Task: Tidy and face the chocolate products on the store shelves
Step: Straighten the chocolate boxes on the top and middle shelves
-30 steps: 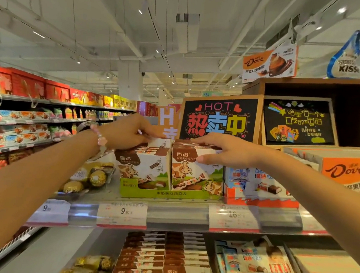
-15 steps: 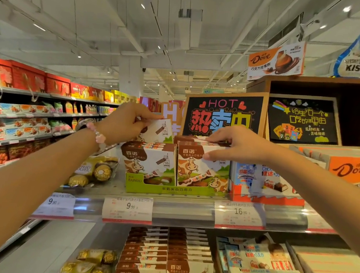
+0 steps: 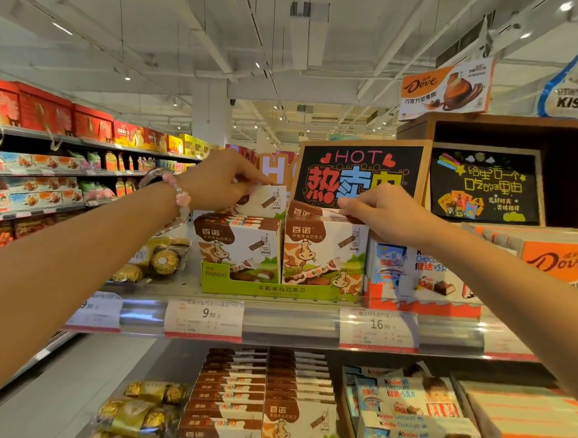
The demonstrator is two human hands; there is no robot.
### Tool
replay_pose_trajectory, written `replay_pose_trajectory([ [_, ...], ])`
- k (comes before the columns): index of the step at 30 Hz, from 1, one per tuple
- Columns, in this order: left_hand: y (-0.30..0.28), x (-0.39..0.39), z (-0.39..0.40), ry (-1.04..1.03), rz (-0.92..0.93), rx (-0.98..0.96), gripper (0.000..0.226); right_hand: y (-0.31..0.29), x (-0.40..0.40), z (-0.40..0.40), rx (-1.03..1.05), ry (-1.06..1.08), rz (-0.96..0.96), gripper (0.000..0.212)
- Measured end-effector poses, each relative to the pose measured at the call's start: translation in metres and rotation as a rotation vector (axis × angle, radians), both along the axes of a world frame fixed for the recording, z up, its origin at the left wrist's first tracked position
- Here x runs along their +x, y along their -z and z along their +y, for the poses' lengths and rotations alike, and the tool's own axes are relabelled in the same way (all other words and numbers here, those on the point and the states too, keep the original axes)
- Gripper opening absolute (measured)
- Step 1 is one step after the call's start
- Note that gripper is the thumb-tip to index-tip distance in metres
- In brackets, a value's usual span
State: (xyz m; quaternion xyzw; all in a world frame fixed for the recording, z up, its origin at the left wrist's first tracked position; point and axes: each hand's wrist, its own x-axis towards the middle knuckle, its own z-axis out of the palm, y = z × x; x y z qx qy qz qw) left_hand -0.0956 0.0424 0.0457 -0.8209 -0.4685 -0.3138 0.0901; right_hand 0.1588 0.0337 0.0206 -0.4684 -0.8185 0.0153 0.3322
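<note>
Two rows of brown-and-white cow-print chocolate boxes stand in a green display tray (image 3: pixel 273 290) on the upper shelf (image 3: pixel 291 322). My left hand (image 3: pixel 220 183) pinches the top edge of a raised cow-print box (image 3: pixel 264 203) lifted above the left row (image 3: pixel 238 245). My right hand (image 3: pixel 384 211) grips the top box (image 3: pixel 311 212) of the right row (image 3: pixel 323 254), fingertips on its upper edge. A pink bead bracelet circles my left wrist.
Kinder boxes (image 3: pixel 424 272) and orange Dove boxes (image 3: pixel 561 261) stand to the right. Gold foil chocolates (image 3: pixel 162 259) lie to the left. A "HOT" sign (image 3: pixel 360 172) stands behind. A lower shelf holds more cow-print boxes (image 3: pixel 261 405), Kinder and Dove. An aisle with stocked shelves runs left.
My left hand has lifted a cow-print box up out of the left row. My right hand has shifted from lying flat on the right row to pinching its top box.
</note>
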Motion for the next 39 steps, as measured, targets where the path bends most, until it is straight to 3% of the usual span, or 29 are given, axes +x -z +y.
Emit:
replay_pose_trajectory([
  [2, 0.001, 0.002, 0.001, 0.005, 0.081, -0.072, 0.03, -0.002, 0.002, 0.002, -0.071, 0.01, 0.013, 0.029],
  [4, 0.005, 0.004, 0.004, 0.024, 0.148, -0.121, 0.03, -0.005, 0.001, 0.006, -0.121, 0.007, 0.025, 0.017],
  [9, 0.009, 0.011, 0.004, 0.028, 0.142, -0.215, 0.025, -0.015, -0.011, 0.014, -0.23, 0.033, -0.021, 0.029],
  [12, 0.007, 0.014, -0.006, 0.066, 0.086, -0.3, 0.031, -0.014, -0.016, 0.016, -0.257, 0.008, -0.03, 0.026],
  [14, 0.005, 0.007, -0.013, 0.1, 0.093, -0.359, 0.069, -0.012, -0.017, 0.018, -0.224, 0.01, -0.009, 0.023],
  [16, 0.005, -0.005, -0.013, 0.039, 0.247, -0.379, 0.108, -0.011, -0.017, 0.02, -0.2, 0.017, -0.009, 0.023],
  [18, 0.009, -0.013, -0.01, -0.017, 0.326, -0.41, 0.115, -0.012, -0.017, 0.019, -0.225, 0.011, -0.022, 0.029],
  [21, 0.014, -0.013, -0.007, 0.035, 0.241, -0.41, 0.114, -0.013, -0.019, 0.017, -0.249, 0.031, -0.04, 0.052],
  [23, 0.019, -0.008, -0.006, 0.025, 0.168, -0.361, 0.099, -0.012, -0.022, 0.016, -0.255, 0.032, -0.051, 0.065],
  [25, 0.025, -0.005, -0.003, -0.048, 0.097, -0.296, 0.078, -0.013, -0.024, 0.012, -0.283, 0.0, -0.072, 0.068],
  [29, 0.034, -0.002, -0.004, -0.033, -0.169, -0.334, 0.068, -0.014, -0.02, 0.008, -0.355, -0.056, -0.237, 0.082],
  [31, 0.036, -0.001, -0.008, 0.016, -0.264, -0.331, 0.06, -0.01, -0.02, 0.011, -0.317, -0.09, -0.209, 0.075],
  [33, 0.036, 0.0, -0.011, 0.011, -0.214, -0.237, 0.055, -0.006, -0.02, 0.014, -0.208, -0.095, -0.189, 0.065],
  [36, 0.03, 0.001, -0.016, -0.07, 0.012, -0.023, 0.045, -0.003, -0.018, 0.013, -0.169, -0.103, -0.178, 0.061],
  [39, 0.023, 0.007, -0.014, -0.064, 0.071, -0.088, 0.044, -0.002, -0.016, 0.01, -0.247, -0.138, -0.117, 0.052],
])
